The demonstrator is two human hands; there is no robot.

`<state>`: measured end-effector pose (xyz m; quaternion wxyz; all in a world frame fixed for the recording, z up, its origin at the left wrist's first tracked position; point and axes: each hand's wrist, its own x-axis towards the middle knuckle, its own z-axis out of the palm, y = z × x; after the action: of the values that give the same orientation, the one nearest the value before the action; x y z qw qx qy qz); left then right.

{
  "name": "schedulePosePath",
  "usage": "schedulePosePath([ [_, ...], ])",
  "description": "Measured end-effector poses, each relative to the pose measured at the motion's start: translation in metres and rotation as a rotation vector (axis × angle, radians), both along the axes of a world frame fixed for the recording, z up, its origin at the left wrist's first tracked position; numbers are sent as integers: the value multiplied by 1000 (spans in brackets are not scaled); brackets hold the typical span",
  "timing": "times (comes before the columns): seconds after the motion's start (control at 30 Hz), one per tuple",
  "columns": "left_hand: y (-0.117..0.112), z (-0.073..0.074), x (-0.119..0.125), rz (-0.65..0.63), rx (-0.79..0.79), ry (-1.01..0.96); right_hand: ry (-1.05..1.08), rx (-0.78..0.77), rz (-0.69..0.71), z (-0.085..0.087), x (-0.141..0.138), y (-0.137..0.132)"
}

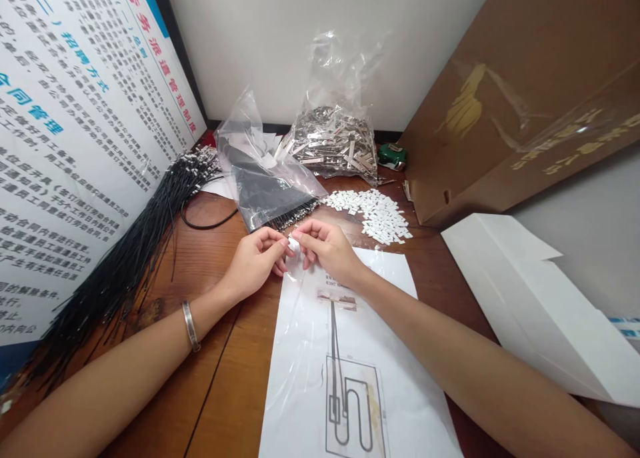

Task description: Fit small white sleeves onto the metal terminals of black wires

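Observation:
My left hand (263,257) and my right hand (327,246) meet above the top of a printed sheet (295,385). Thumb and forefinger are pinched together on each. A small whitish bit shows between the fingertips, too small to name, and I cannot tell which hand grips it. Just beyond lies a clear bag (245,125) with black wires (273,181), their ends sticking out towards my fingers. A loose heap of small white pieces (383,215) is spread to the right of those ends. The sheet carries a diagram of a looped wire and has clear film over it.
A long bundle of black wires (130,245) with white tips leans against a lettered board (75,121) on the left. Behind stand a clear bag of metal strips (333,145) and a green tape measure (392,156). A brown box (525,91) and white folded card (530,305) border the right.

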<state>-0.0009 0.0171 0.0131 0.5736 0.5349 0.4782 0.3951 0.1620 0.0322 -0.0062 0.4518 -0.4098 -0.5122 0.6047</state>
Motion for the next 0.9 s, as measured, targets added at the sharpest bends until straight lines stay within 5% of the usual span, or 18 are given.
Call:
schedulePosePath([
  [0.9, 0, 2, 0, -7, 10, -23, -29, 93, 5, -3, 0, -4],
])
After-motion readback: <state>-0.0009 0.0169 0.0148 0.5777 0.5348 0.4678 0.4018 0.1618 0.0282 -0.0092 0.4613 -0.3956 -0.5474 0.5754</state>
